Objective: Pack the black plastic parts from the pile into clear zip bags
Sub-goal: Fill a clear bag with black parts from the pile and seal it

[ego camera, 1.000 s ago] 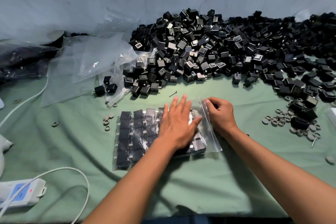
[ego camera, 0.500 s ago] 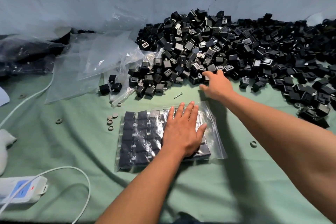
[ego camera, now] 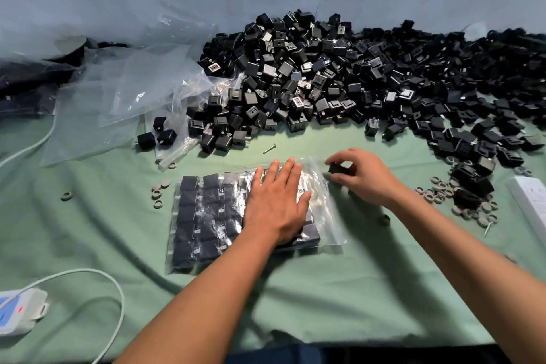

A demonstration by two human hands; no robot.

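The left hand (ego camera: 276, 204) covers the right rows of parts in the bag (ego camera: 206, 216). The part (ego camera: 336, 169) pinched in the right hand (ego camera: 362, 177) is blurred and half hidden by fingers. Right of the bag, the pile (ego camera: 339, 80) runs off the frame edge.

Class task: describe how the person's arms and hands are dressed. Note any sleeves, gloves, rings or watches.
Both forearms are bare as far as the frame shows, with no sleeves visible. The left hand and right hand wear no gloves. No rings, watches or wristbands show.
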